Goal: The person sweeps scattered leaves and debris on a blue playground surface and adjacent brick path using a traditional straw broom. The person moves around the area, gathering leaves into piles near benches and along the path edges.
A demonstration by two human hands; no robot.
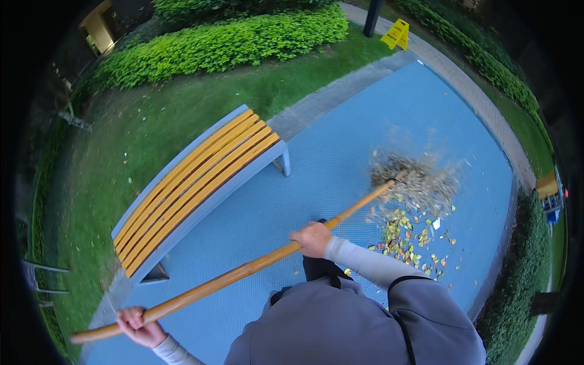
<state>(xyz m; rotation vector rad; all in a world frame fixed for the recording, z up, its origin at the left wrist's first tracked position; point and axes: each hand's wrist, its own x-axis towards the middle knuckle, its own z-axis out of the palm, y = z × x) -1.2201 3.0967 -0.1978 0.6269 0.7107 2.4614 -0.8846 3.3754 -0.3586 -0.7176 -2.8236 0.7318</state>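
Note:
A long bamboo handle (246, 270) runs slantwise across my front, the pole of a twig broom. My left hand (140, 325) grips it near its butt end at the lower left. Further up the pole, my right hand (312, 240) is closed around it. The broom's bristle head (413, 180) is fanned out and blurred over the blue textured ground (337, 169). Just below the bristles lies a scatter of yellow, green and brown fallen leaves (406, 237), with a small white scrap (436, 224) at its right side.
A curved bench (196, 196) with orange slats and a grey frame stands to the left. Grass (173, 118) and a clipped hedge (228, 43) lie beyond it. A yellow folding floor sign (396, 34) stands near a dark post (372, 18). Another hedge (520, 278) borders the right side.

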